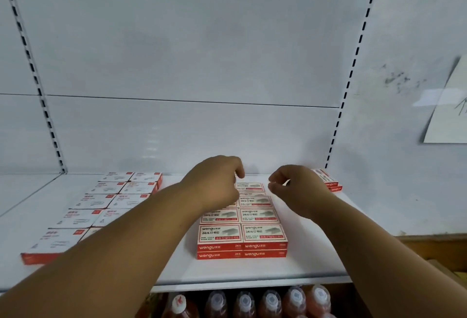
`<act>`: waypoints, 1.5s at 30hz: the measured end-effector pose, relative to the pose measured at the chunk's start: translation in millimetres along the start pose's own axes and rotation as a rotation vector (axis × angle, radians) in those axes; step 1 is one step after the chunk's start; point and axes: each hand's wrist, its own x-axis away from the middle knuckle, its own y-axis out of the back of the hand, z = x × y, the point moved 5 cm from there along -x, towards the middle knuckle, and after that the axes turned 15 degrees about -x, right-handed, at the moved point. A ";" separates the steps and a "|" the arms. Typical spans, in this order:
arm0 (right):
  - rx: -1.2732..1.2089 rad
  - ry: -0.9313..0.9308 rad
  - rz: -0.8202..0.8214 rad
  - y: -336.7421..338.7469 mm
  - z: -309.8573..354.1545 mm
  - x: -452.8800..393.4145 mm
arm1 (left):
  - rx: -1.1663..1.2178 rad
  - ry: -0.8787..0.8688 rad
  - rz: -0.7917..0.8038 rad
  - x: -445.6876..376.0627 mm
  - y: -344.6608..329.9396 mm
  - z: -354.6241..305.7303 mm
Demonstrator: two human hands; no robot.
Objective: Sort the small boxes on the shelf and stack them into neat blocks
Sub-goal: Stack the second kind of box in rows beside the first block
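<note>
Where the left hand (217, 186) reaches, staple boxes (242, 231) are hidden.

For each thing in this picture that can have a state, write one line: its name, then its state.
Left hand: fingers curled, over the staple block, holding nothing visible.
Right hand: fingers loosely curled, holding nothing visible.
Staple box block: two layers, neat.
Paper clip box block: two columns, neat.
Small box pile: stacked at the back right.
Bottles: capped.
</note>
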 end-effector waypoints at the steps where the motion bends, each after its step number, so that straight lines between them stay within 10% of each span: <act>1: 0.012 0.023 -0.038 8.2 -3.0 -1.1 | 0.025 -0.019 -0.007 -3.8 0.8 -8.3; 9: -0.046 0.008 -0.174 77.7 -61.9 -18.9 | 0.027 -0.077 0.063 -44.6 -15.8 -84.5; 19: 0.045 -0.120 0.106 91.4 -127.6 -51.9 | -0.042 0.134 0.204 -116.2 -47.8 -154.4; 45: 0.070 0.085 0.281 91.9 -136.8 -81.5 | 0.234 0.490 0.148 -102.6 -54.7 -140.5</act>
